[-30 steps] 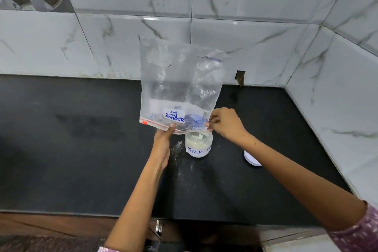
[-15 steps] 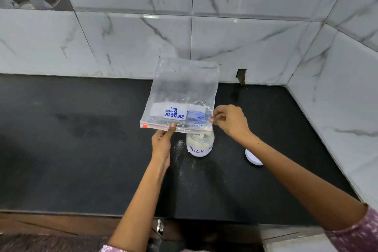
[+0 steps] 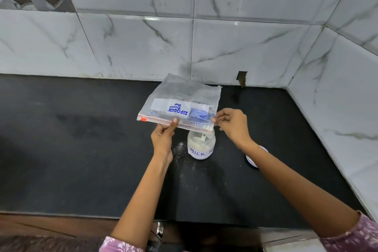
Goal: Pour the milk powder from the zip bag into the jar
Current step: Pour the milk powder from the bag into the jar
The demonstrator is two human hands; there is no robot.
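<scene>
Left hand: pinched the zip bag at its near edge, thumb on top.
Right hand: pinched the bag's right near corner.
Bag: tilted, mouth just above the jar.
Jar: on the counter, powder inside.
Hidden: lid partly behind the right forearm.

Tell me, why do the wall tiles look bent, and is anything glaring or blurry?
Head view: the wide lens bows the tile lines; light glints on tile edges; the zip bag is hazy but its print readable; the jar is sharp; arms cast soft shadows on the dark counter.
</scene>
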